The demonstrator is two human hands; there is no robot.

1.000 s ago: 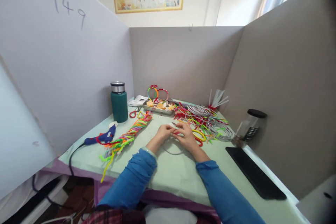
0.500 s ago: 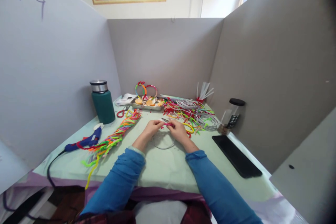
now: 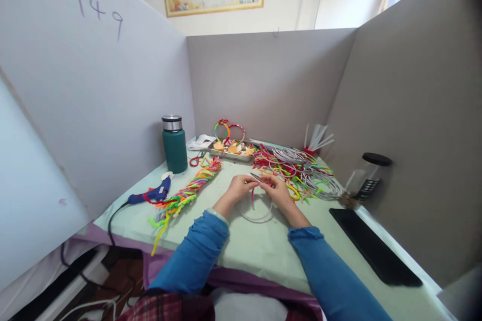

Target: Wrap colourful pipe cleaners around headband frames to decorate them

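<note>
Both my hands are close together above the middle of the table, their fingers pinched. My left hand and my right hand grip a red pipe cleaner, whose end dangles between them. Just below is a thin grey hoop; the fingers cover its upper part, and I cannot tell whether it is held or lying on the cloth. Scissors with yellow handles lie behind my right hand, their blades pointing left past the fingertips.
Left of my arms are a bundle of coloured pipe cleaners, a blue glue gun and a green bottle. A metal tray with wrapped hoops stands at the back. Grey wire coils and a black phone-like slab are on the right.
The view has swung left, so everything sits further right. The red pipe cleaner, level between my fingers before, now has an end hanging down.
</note>
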